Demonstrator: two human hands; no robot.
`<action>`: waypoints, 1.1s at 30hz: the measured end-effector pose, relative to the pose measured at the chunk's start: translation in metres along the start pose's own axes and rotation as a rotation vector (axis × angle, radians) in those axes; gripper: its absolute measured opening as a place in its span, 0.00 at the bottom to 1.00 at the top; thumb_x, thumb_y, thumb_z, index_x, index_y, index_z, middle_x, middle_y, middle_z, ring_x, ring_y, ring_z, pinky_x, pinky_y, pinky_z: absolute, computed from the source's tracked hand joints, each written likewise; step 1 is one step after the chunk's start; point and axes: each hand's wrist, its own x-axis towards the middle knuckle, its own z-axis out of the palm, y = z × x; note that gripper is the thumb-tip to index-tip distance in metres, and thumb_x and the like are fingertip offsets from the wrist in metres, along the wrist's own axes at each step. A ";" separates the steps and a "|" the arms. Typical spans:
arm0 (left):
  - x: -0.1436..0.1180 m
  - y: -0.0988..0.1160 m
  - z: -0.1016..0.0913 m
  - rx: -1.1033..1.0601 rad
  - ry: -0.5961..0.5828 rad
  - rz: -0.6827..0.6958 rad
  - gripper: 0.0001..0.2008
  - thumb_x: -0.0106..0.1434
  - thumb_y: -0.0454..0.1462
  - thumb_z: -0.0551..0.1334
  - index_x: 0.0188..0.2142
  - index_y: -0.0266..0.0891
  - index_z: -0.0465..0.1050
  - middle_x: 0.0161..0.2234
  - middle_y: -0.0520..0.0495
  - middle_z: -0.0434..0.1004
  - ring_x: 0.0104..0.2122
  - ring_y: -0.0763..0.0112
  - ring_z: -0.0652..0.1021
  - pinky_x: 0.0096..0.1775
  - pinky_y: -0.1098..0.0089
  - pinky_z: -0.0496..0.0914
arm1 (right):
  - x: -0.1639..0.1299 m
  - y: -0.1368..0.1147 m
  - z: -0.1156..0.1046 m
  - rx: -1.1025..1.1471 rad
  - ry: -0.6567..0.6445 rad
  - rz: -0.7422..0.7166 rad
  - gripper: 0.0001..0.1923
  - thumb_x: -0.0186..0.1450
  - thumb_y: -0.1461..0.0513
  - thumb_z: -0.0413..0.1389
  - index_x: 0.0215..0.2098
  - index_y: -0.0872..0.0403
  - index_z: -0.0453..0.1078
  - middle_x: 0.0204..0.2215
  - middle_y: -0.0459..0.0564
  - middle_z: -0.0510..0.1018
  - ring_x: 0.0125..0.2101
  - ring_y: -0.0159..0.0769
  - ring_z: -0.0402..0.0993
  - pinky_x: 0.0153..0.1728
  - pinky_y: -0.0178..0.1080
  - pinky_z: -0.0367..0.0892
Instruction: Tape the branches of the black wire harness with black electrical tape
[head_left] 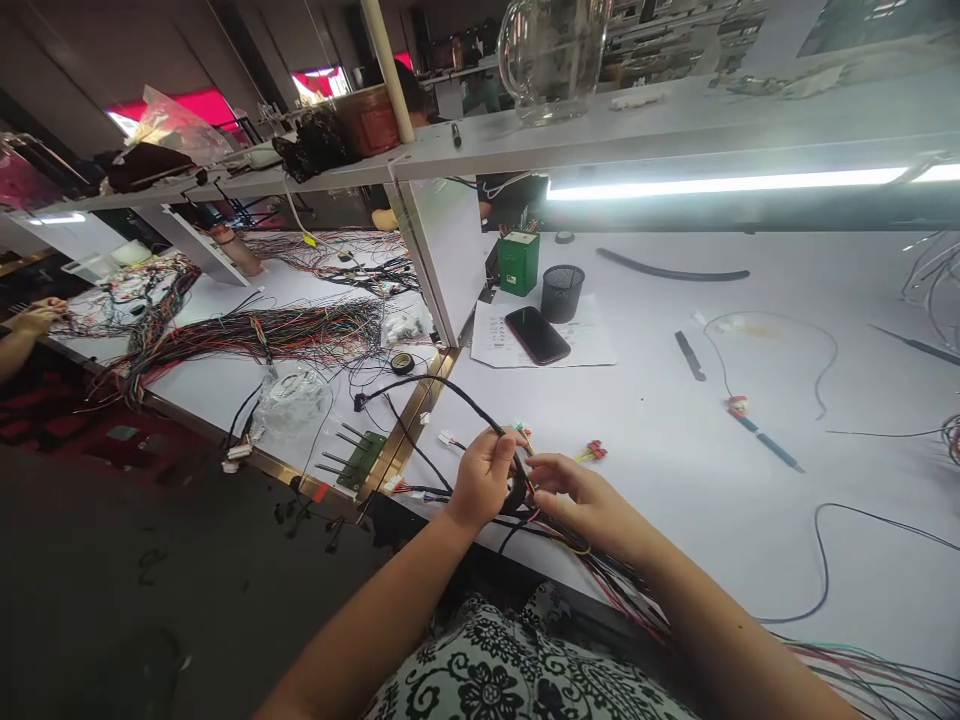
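My left hand (484,475) is closed around a black-wrapped wire harness (461,392), its thumb on top. The harness arches up and left from my fist to a small black connector (359,402). Close on the right, my right hand (583,497) has its fingers bent around the harness's loose coloured wires (531,484). A black round thing, probably a tape roll (516,493), is partly hidden between my hands. Several branches end in plugs near them, among them a white connector (447,438) and a red-yellow connector (595,451).
A phone (537,335) lies on papers beside a mesh cup (562,293) and a green box (519,263). Left are a pinned green block (361,460), a tape roll (402,363) and a large wire bundle (255,335). A co-worker's hands (37,317) are at far left.
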 end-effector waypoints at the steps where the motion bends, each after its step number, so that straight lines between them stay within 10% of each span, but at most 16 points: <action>1: 0.000 -0.001 0.000 0.009 0.008 -0.056 0.19 0.68 0.48 0.51 0.37 0.38 0.72 0.33 0.47 0.74 0.29 0.72 0.72 0.36 0.70 0.67 | -0.005 0.001 0.000 -0.047 0.017 -0.021 0.20 0.61 0.62 0.54 0.51 0.48 0.64 0.42 0.48 0.77 0.42 0.37 0.74 0.45 0.44 0.69; 8: -0.009 0.009 -0.014 -0.032 -0.331 -0.334 0.20 0.62 0.51 0.58 0.36 0.36 0.76 0.32 0.47 0.74 0.32 0.69 0.73 0.34 0.71 0.66 | -0.013 0.019 0.013 -0.110 0.171 -0.057 0.14 0.63 0.60 0.52 0.48 0.48 0.61 0.33 0.45 0.78 0.35 0.35 0.76 0.40 0.42 0.70; 16: -0.015 0.011 -0.009 -0.106 -0.267 -0.383 0.18 0.63 0.49 0.58 0.34 0.35 0.75 0.27 0.50 0.73 0.27 0.72 0.71 0.32 0.72 0.66 | -0.011 0.020 0.023 -0.843 0.382 -0.565 0.26 0.57 0.75 0.48 0.46 0.44 0.67 0.45 0.47 0.75 0.46 0.39 0.70 0.55 0.53 0.54; 20: -0.019 0.007 -0.011 -0.162 -0.254 -0.348 0.17 0.63 0.48 0.58 0.37 0.36 0.75 0.33 0.46 0.76 0.35 0.66 0.76 0.41 0.68 0.69 | -0.017 0.031 0.008 -0.666 0.448 -0.412 0.19 0.58 0.73 0.47 0.43 0.48 0.66 0.39 0.47 0.76 0.41 0.37 0.71 0.49 0.48 0.60; 29: -0.006 0.015 -0.020 0.176 -0.458 0.227 0.11 0.65 0.41 0.57 0.38 0.39 0.77 0.42 0.42 0.73 0.47 0.62 0.71 0.54 0.61 0.62 | 0.034 0.015 -0.015 -0.976 0.232 -0.276 0.14 0.58 0.67 0.56 0.41 0.46 0.73 0.38 0.51 0.71 0.39 0.42 0.65 0.39 0.44 0.60; 33: -0.001 0.016 -0.016 0.180 -0.479 0.312 0.12 0.68 0.40 0.53 0.39 0.41 0.75 0.38 0.43 0.77 0.49 0.61 0.71 0.56 0.59 0.59 | 0.038 0.003 -0.009 -0.764 0.114 -0.235 0.12 0.58 0.64 0.58 0.42 0.50 0.71 0.35 0.50 0.73 0.37 0.39 0.67 0.38 0.41 0.63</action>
